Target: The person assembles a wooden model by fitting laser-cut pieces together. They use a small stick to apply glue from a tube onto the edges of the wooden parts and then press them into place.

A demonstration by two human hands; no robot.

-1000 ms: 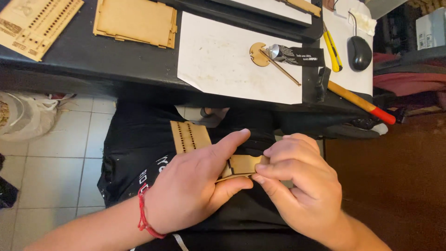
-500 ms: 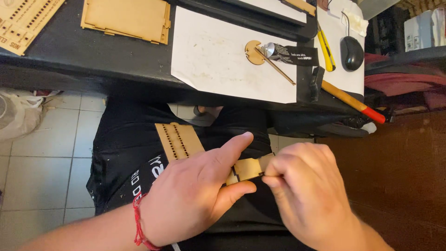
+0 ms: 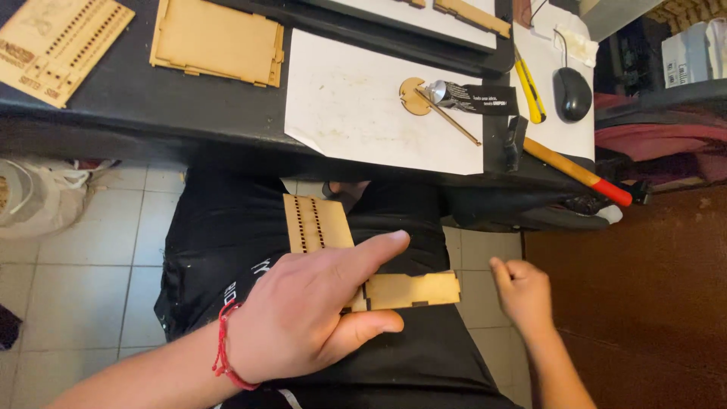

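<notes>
Since half second ago: right hand [image 3: 525, 294] let go of wooden piece [image 3: 379, 266], pulled off to right of frame centre. Left hand [image 3: 310, 314] at lower centre still clamps wooden piece, thumb under, fingers over, palm down over lap. Piece juts out both sides of grip. Right hand loosely curled, holding nothing, well clear of wood, forearm running to lower right.

Home workshop: hammer [image 3: 575, 168], laser-cut wooden panels [image 3: 217, 39]
</notes>
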